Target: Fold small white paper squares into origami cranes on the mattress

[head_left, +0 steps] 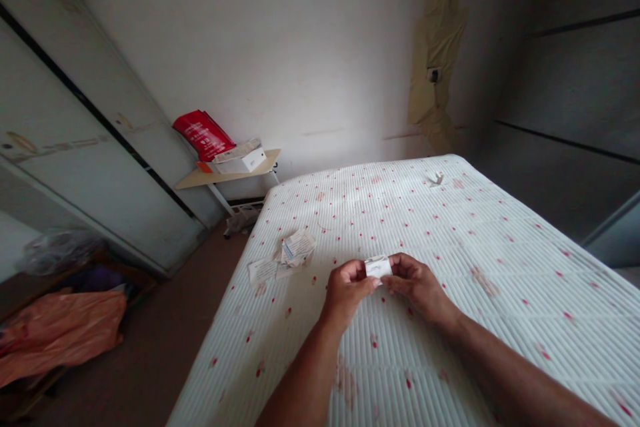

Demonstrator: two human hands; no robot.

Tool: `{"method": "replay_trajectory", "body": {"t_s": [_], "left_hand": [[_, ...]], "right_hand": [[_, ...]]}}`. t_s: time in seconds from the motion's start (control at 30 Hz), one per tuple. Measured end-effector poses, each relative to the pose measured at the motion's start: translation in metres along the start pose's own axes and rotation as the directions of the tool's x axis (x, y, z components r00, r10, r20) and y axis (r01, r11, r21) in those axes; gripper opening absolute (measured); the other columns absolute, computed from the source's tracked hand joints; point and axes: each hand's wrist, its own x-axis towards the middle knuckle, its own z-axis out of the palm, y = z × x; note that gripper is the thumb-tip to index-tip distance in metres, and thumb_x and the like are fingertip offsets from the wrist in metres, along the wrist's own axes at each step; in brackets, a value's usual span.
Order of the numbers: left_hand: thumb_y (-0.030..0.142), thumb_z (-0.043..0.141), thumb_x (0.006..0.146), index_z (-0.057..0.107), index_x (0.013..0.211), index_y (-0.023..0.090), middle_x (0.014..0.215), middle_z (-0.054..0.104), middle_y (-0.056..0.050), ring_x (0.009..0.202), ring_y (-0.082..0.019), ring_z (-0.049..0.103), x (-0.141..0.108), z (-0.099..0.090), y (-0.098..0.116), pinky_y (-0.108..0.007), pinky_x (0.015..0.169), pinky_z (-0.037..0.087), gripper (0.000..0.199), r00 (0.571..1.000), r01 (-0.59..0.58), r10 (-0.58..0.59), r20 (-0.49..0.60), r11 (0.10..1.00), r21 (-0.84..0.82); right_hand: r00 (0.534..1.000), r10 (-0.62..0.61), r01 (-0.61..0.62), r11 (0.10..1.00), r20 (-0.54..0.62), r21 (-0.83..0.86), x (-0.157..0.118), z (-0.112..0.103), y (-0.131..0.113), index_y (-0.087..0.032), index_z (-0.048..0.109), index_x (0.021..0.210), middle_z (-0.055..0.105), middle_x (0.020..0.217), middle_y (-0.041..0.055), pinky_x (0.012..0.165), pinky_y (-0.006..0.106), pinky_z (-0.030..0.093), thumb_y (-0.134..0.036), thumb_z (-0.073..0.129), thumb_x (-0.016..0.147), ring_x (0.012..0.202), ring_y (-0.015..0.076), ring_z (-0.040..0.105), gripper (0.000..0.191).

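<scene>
1. Left hand (345, 288) and right hand (421, 287) both pinch small white printed carton (379, 268) between fingertips, above or on mattress (395, 360).
2. Looks midway: carton in grasp, not yet released; probably folded, too small to confirm.
3. Printed papers (299, 248) lie apart, out of hand.
4. White scrap (437, 179) near far edge, untouched.
</scene>
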Motion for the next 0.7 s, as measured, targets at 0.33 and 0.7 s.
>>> {"method": "replay_trajectory", "body": {"t_s": [0.33, 0.7], "left_hand": [[0.021, 0.064, 0.057, 0.067, 0.076, 0.009, 0.055, 0.057, 0.001, 0.046, -0.006, 0.042, 0.0025, -0.0064, 0.0011, -0.019, 0.046, 0.031, 0.023, 1.0, 0.01, -0.01, 0.002, 1.0, -0.018], [0.018, 0.061, 0.057, 0.064, 0.073, 0.012, 0.053, 0.051, 0.004, 0.048, -0.007, 0.044, 0.0015, -0.0007, -0.0047, -0.02, 0.048, 0.033, 0.018, 0.999, 0.03, -0.031, 0.021, 0.996, 0.081]], "right_hand": [[0.999, 0.022, -0.023, 0.999, 0.027, 0.035, -0.0012, 0.0019, -0.0033, -0.018, 0.054, 0.076, 0.053, 0.06, -0.0046, 0.052, 0.023, 0.033, -0.035, 0.07, 0.066, 0.053, 0.0092, 0.044, 0.025], [0.999, 0.025, -0.025, 0.999, -0.026, -0.019, -0.0012, 0.0073, -0.0076, -0.018, 0.056, 0.071, 0.054, 0.061, -0.0031, 0.055, 0.025, 0.036, -0.044, 0.071, 0.064, 0.056, 0.0113, 0.047, 0.03]]}}
